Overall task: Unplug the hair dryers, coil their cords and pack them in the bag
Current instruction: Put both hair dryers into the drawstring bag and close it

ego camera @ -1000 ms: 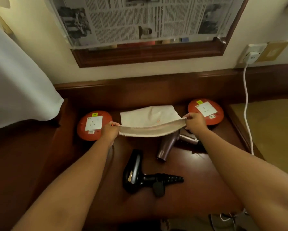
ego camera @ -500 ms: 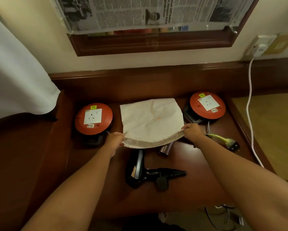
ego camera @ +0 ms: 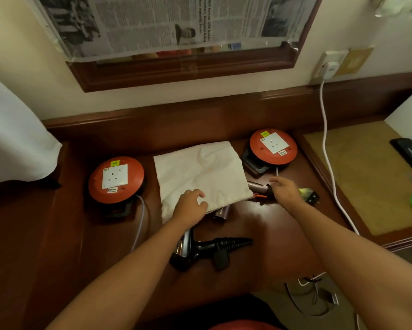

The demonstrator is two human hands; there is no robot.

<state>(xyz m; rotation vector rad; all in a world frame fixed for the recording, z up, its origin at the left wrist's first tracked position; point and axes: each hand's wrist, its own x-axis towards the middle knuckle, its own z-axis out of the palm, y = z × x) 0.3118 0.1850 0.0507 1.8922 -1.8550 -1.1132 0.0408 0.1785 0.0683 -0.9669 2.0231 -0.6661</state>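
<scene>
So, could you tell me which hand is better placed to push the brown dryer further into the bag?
The right hand: it is already at the brown dryer handle, while the left hand rests on the bag.

A cream bag (ego camera: 200, 172) covers most of a mauve hair dryer (ego camera: 221, 213), leaving only two ends showing. The left forearm hides part of the black hair dryer (ego camera: 200, 248). Newspaper (ego camera: 167, 22) print is too small to read.

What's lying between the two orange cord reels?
Head view: the cloth bag lies flat between the left reel and the right reel.
</scene>
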